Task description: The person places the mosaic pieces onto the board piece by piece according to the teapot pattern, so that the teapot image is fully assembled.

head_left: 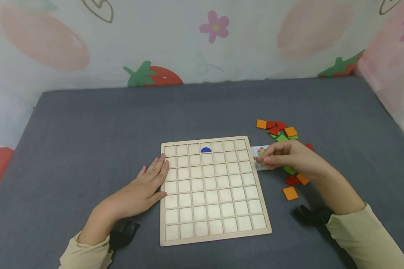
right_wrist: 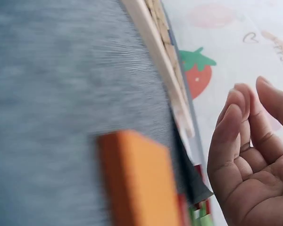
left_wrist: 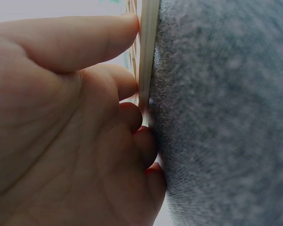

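A square wooden grid board point(head_left: 210, 183) lies on the table, a blue half-circle piece point(head_left: 205, 150) in one cell of its top row. At the board's left edge rests my left hand point(head_left: 144, 190), fingers extended and fingertips touching the frame. My right hand point(head_left: 297, 158) is over a small printed card point(head_left: 254, 150) beside the board's right edge. Its fingers are loosely bent, and the right wrist view shows a gap between thumb and fingertips, with nothing visible in it. Part of the card is hidden under that hand.
Loose orange, red and green pieces lie right of the board, some partly covered by the right hand, including an orange square point(head_left: 290, 193) nearer the front and another orange square point(head_left: 261, 124) at the back. A grey cloth point(head_left: 87, 149) covers the table; a patterned curtain point(head_left: 249, 45) hangs behind.
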Motion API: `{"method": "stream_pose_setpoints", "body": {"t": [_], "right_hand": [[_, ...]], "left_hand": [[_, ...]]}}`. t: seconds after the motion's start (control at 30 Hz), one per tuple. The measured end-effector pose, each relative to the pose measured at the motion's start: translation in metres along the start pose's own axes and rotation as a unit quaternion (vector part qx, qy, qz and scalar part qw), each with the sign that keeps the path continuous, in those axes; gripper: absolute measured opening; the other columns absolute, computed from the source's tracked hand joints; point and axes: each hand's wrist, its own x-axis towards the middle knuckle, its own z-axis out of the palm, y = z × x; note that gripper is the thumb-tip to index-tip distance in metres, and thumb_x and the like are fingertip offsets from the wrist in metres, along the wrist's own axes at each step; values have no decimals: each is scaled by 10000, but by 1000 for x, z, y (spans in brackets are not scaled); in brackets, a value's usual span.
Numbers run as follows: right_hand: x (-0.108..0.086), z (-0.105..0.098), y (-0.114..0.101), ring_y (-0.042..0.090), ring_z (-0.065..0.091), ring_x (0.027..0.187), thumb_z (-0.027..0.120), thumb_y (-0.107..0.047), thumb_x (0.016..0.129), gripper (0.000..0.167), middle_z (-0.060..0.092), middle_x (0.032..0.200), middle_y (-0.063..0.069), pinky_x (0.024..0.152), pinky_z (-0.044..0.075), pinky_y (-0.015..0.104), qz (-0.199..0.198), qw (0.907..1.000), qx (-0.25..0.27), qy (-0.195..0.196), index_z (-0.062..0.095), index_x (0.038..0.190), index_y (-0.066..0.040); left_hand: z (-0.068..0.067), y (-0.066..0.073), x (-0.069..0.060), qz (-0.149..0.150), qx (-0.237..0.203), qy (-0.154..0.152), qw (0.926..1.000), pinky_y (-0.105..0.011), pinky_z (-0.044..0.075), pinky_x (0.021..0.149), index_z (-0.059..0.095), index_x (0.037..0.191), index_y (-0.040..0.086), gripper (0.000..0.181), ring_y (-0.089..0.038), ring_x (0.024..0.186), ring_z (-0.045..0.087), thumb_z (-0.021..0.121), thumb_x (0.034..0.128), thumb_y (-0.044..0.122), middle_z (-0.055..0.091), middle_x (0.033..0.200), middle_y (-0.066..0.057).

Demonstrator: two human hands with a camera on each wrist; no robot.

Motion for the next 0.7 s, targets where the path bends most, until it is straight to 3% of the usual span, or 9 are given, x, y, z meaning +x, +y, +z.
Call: {"method": "stream_pose_setpoints", "body": {"t": [0.2,0.43,0.7], "right_hand": [[-5,1,8,163,616,788,606,-91,924,178,649,827,55,695,530,288,117,9997,192,50,633,957,81],[-1,2,13,163,562,766,567,-81,945,183,612,858,81,712,511,262,96,9989,436,-148,626,936,92],[4,0,8,188,561,785,618,-179,926,246,598,810,68,722,503,285,419,9986,-311,-52,637,916,66]], "left_hand": [[-1,1,0,-8,-11,-35,10000,-561,29,1105,29,1500,-5,707,-319,1421,-91,478,998,212,-119,1559,-155],[1,1,-1,3,-3,20,10000,-565,33,1104,45,1501,-3,705,-325,1422,-79,486,995,211,-112,1560,-155],[2,2,0,53,82,74,9999,-580,31,1096,68,1504,9,704,-337,1421,-67,502,986,207,-113,1559,-159]]}}
